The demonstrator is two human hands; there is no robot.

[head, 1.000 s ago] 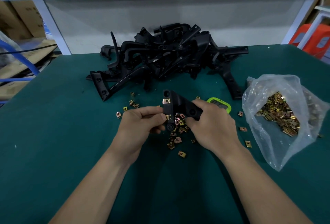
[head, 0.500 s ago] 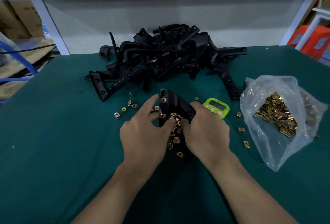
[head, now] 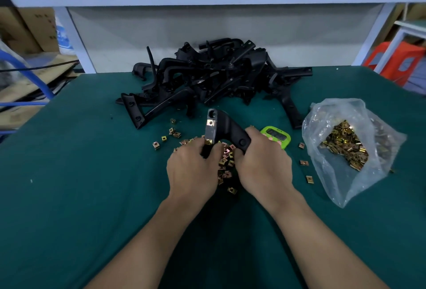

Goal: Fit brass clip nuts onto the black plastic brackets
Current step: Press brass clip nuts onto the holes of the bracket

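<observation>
A black plastic bracket [head: 224,126] stands between my hands above the green table mat. One brass clip nut [head: 210,123] sits on its upper arm. My right hand [head: 262,164] grips the bracket's right leg. My left hand [head: 191,166] pinches a second brass clip nut [head: 208,142] against the bracket's lower left arm. Loose clip nuts [head: 224,164] lie scattered under and between my hands.
A heap of black brackets [head: 214,76] fills the back of the green table mat [head: 80,173]. A clear plastic bag of clip nuts [head: 345,145] lies at the right. A green timer [head: 275,135] sits behind my right hand. Stray nuts [head: 305,163] dot the mat.
My left hand dropped to the loose nuts, took one and now presses it onto the bracket's lower arm. The right hand kept hold of the bracket, which stands more upright.
</observation>
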